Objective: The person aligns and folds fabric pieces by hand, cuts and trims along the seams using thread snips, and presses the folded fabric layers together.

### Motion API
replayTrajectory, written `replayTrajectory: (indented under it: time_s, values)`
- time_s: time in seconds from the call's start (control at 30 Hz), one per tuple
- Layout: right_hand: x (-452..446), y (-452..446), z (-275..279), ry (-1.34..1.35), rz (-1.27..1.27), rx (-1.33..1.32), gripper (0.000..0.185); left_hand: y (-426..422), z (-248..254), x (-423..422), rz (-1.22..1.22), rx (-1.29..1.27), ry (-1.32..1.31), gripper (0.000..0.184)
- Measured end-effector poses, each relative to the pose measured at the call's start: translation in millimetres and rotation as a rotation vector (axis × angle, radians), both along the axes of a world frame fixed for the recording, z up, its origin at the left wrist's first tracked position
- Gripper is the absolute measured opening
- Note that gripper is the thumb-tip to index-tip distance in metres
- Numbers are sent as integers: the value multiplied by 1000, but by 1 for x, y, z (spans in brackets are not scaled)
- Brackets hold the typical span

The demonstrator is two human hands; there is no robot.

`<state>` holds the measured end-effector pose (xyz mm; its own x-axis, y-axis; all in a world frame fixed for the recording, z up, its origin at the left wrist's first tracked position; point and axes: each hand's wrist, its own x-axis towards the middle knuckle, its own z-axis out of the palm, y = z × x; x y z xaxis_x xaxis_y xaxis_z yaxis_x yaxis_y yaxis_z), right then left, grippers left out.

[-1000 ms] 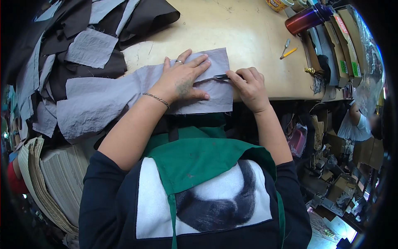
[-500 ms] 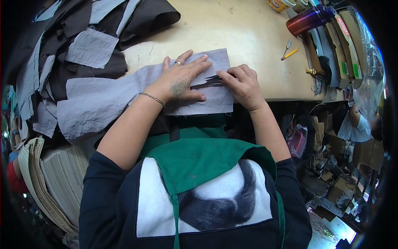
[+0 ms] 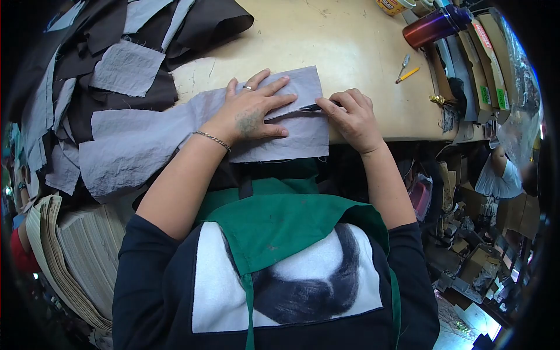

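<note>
A grey, wrinkled cloth [image 3: 280, 143] lies along the front edge of the table, with a lengthwise slit or fold in its right part. My left hand [image 3: 254, 111] rests flat on it, fingers spread, a ring on one finger. At the cloth's right edge, my right hand [image 3: 352, 119] is closed around a small dark tool [image 3: 310, 108], whose tip lies at the slit. The fingers cover most of the tool, so its kind is unclear.
Dark and grey fabric pieces [image 3: 128, 67] are heaped at the left of the table [image 3: 291, 35]. A yellow pencil [image 3: 408, 75], a small screwdriver-like tool [image 3: 403, 65], a purple-red bottle [image 3: 436, 27] and a tub [image 3: 396, 6] lie or stand to the right. Stacked sheets [image 3: 90, 251] are at lower left.
My right hand with the dark tool went left along the slit, then came back right to the cloth's edge. My left hand has shifted slightly left.
</note>
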<state>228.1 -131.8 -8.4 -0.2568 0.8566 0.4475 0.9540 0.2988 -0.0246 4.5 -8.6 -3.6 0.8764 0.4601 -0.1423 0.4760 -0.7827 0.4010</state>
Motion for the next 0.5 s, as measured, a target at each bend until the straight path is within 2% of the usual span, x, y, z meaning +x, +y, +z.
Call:
replayTrajectory:
  time_s: [0.5]
  values:
    - [-19, 15, -4, 35, 74, 16, 36, 2, -4, -1, -16, -10, -17, 75]
